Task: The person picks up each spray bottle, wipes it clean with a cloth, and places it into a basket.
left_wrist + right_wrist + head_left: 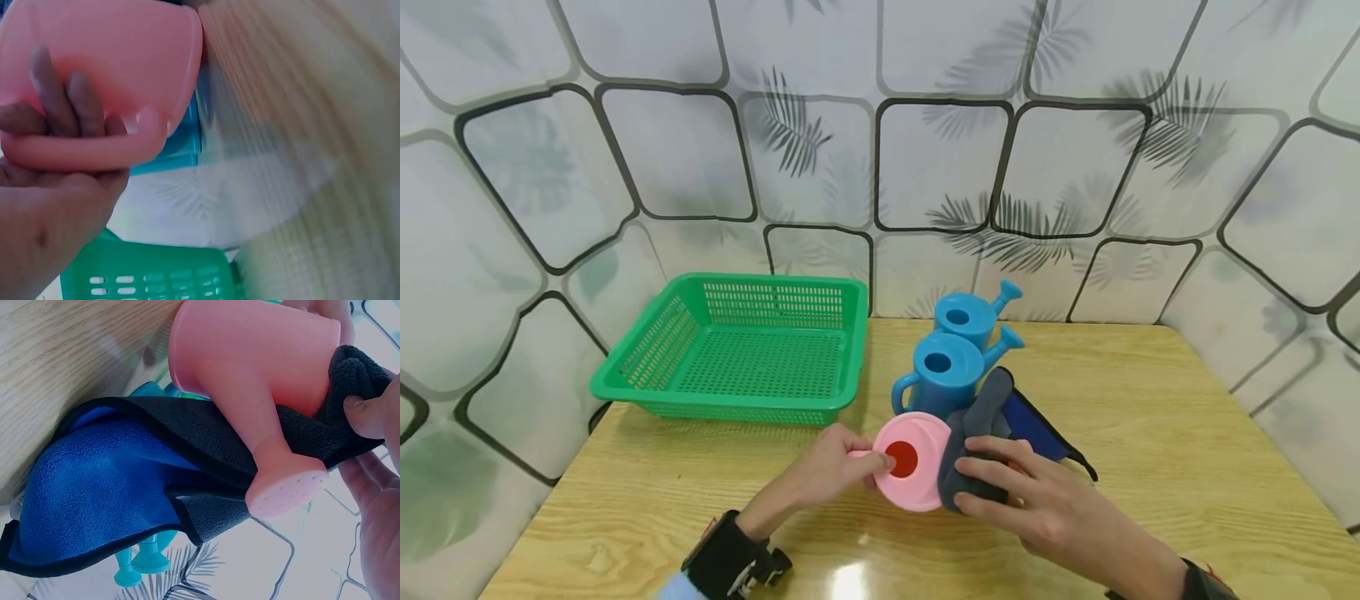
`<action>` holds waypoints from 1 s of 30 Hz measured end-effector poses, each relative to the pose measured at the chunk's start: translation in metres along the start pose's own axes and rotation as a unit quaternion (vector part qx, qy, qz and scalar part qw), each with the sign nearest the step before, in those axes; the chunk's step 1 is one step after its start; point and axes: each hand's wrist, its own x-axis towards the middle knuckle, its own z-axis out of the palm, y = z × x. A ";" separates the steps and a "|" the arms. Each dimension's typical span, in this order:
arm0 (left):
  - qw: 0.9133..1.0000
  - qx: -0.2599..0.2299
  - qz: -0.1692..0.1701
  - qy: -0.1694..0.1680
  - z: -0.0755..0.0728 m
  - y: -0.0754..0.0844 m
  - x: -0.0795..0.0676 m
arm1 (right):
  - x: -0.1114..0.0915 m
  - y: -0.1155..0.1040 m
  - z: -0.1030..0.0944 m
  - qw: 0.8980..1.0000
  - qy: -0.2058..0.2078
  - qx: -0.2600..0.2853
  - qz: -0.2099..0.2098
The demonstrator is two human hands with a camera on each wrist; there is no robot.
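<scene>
My left hand [838, 468] grips the handle [87, 153] of a pink watering can [921, 479], the thumb over its red-looking top opening. In the right wrist view the can [256, 353] shows its spout and perforated rose [287, 487]. A grey and blue cloth [973, 454] with black edging lies against the can's spout side. My right hand [1037, 504] holds the cloth, pinching a bunched grey part [356, 381] near the rim in the right wrist view. The cloth's blue side [112, 481] hangs loose past the spout.
Two blue watering cans, a nearer one [951, 383] and a farther one [966, 315], stand just behind the pink can, spouts to the right. A green plastic basket [730, 408] sits at the back left of the wooden table [1150, 400]. Patterned cloth walls [940, 167] surround the table.
</scene>
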 end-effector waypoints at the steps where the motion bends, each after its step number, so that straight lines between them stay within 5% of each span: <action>1: 1.000 -0.003 0.005 -0.010 -0.001 0.000 -0.001 | 0.000 0.000 0.000 1.000 0.001 0.000 0.001; 7: 0.996 0.026 0.070 -0.040 -0.006 -0.002 -0.006 | -0.001 -0.003 -0.001 0.999 0.032 -0.004 0.018; 10: 0.987 0.080 0.135 -0.032 -0.004 -0.002 -0.008 | 0.001 -0.003 -0.002 0.998 0.060 -0.010 0.030; 12: 0.974 0.124 0.189 -0.026 -0.001 -0.001 -0.008 | 0.003 -0.002 -0.003 0.997 0.071 -0.015 0.040; 16: 0.923 0.222 0.313 -0.011 0.006 0.002 -0.006 | 0.005 0.001 -0.005 0.996 0.073 -0.009 0.055; 19: 0.892 0.268 0.364 -0.011 0.011 0.004 -0.004 | 0.007 0.002 -0.006 0.997 0.056 0.020 0.054; 30: 0.851 0.327 0.410 -0.011 0.020 0.013 -0.002 | 0.014 0.003 -0.003 0.999 -0.017 0.042 0.030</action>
